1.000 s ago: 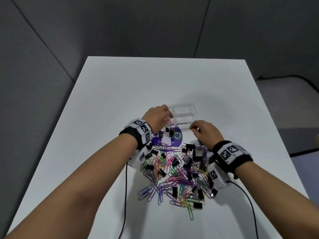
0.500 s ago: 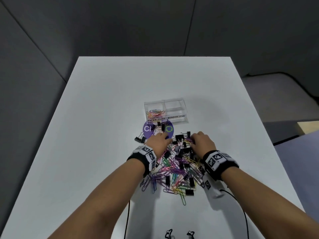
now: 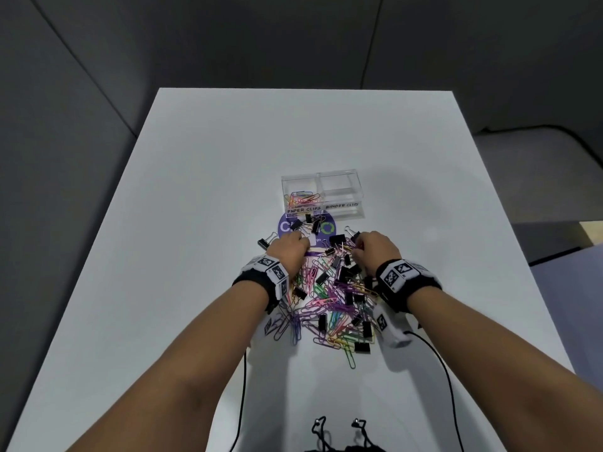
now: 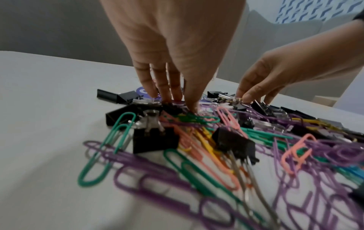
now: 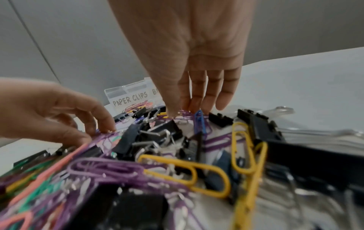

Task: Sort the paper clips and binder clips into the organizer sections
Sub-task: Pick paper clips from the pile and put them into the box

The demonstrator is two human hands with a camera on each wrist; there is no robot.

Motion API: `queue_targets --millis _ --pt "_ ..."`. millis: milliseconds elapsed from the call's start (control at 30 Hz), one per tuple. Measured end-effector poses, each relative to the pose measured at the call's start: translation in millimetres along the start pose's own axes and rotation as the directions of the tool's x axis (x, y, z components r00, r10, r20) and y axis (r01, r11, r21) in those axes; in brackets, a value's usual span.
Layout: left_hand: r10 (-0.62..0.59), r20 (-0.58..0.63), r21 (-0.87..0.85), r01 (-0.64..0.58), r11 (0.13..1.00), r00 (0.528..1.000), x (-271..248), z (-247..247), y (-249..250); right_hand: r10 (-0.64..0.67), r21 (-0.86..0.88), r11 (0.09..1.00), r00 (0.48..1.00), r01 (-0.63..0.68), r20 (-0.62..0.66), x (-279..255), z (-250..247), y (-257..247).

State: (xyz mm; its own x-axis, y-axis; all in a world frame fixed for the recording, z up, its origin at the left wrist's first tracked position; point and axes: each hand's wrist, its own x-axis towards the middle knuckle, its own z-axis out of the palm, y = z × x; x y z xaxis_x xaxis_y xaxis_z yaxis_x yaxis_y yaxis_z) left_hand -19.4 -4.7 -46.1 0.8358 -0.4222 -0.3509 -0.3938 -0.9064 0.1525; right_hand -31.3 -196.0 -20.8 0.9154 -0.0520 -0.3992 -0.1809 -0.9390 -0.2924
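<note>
A clear two-section organizer (image 3: 342, 213) is labelled PAPER CLIPS on the left and BINDER CLIPS on the right. Several coloured paper clips (image 3: 301, 199) lie in its left section; the right section looks empty. A mixed pile of coloured paper clips (image 3: 321, 303) and black binder clips (image 3: 337, 239) lies in front of it. Both hands reach down into the pile's far end. My left hand (image 3: 301, 244) (image 4: 181, 104) pinches purple paper clips (image 5: 102, 133). My right hand (image 3: 355, 246) (image 5: 181, 112) closes thumb and fingers on purple paper clips (image 5: 185, 112).
A round purple sticker (image 3: 284, 227) lies on the white table (image 3: 195, 223) between pile and organizer, with a few binder clips on it. One binder clip (image 3: 266, 243) sits apart at the left. Cables (image 3: 243, 386) run from both wrists toward the near edge.
One second ago the left hand was at the organizer's left section and the right just in front of it. Both hands have since drawn back to the pile and lowered their fingers into it.
</note>
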Motion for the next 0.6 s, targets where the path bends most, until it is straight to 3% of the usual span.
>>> queue_targets --millis 133,333,600 --pt "-0.026 0.047 -0.046 0.028 0.999 0.999 5 -5 1 0.017 0.056 0.998 0.999 -0.019 0.03 5 0 -1" --pt "-0.061 0.085 -0.148 0.073 0.986 0.995 10 -8 2 0.056 0.0 0.998 0.993 -0.057 0.106 9 -1 -4" --pt "-0.094 0.175 -0.177 0.125 0.976 0.98 14 -13 4 -0.001 -0.041 0.999 0.989 0.007 0.146 15 3 0"
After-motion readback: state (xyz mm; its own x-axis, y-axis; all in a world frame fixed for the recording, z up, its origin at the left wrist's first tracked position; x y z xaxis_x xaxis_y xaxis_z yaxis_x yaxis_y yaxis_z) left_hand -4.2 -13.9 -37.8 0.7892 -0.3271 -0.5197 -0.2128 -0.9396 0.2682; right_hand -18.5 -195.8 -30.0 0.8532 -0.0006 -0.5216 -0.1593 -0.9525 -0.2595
